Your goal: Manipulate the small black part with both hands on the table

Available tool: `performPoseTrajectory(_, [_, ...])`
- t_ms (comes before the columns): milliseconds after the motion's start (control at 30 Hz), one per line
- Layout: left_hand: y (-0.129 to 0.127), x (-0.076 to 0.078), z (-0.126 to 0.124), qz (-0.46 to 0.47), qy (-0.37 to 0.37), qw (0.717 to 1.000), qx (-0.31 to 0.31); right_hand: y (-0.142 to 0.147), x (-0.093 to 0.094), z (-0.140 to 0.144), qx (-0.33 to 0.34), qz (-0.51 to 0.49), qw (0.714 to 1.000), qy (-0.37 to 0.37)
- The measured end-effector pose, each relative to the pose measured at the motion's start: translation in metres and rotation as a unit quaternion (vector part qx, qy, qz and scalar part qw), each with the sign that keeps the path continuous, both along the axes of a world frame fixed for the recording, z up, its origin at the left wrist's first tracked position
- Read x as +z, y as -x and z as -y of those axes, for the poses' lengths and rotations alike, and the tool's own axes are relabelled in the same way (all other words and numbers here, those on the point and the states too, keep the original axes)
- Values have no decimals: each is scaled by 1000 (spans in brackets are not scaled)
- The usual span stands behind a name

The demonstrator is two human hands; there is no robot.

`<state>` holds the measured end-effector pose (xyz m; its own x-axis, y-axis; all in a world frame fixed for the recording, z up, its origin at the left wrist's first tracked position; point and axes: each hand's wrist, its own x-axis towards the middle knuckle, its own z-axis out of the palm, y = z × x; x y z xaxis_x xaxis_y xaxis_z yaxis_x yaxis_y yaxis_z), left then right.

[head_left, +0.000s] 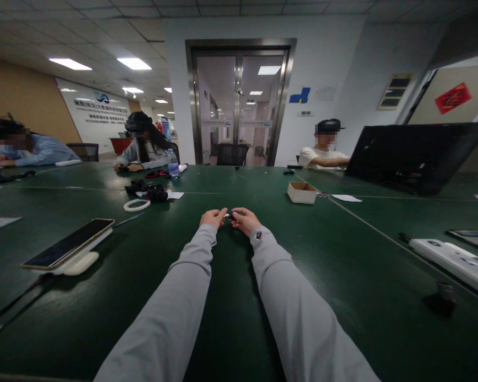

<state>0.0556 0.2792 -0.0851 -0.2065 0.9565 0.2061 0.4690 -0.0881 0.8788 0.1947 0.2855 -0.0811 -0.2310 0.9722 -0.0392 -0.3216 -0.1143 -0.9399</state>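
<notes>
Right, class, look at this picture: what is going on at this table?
A person in grey sleeves holds a small dark object between the left hand and the right hand, out over a green table. A phone lies to the left and a small cardboard box beyond. Three other people sit at the far side.

Small dark part (228, 215): pinched betw. both hands' fingertips, just above green table, centre; shape and details too small to tell.

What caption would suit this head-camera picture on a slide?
Both hands, left hand and right hand, pinch a small dark object above a green table, phone at left.
</notes>
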Motion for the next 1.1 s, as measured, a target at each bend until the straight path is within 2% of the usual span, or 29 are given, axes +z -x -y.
performPoseTrajectory(200, [2,-9,-10,14,-11,999,-42,0,2,0,-14,5,1000,16])
performPoseTrajectory(333, [3,-15,-15,64,-66,993,-78,0,2,-1,-23,-3,1000,17])
performPoseTrajectory(433, [3,-14,-14,88,-114,984,-101,-1,2,-1,-25,-5,1000,17])
performPoseTrajectory(567, [1,-8,-8,85,-136,980,-121,-1,2,-1,-22,-4,1000,14])
performPoseTrajectory(633, [-1,-7,-6,101,-131,979,-119,-1,1,-1,-19,-3,1000,13])
performPoseTrajectory(800, [-4,-7,-8,84,-25,994,-59,1,0,-3,-16,4,1000,11])
performPoseTrajectory(967, [-3,-12,-12,75,-91,990,-79,1,1,-2,-20,9,1000,7])
performPoseTrajectory(1100, [-4,-14,-15,96,-49,991,-82,2,1,-2,-17,19,1000,7])
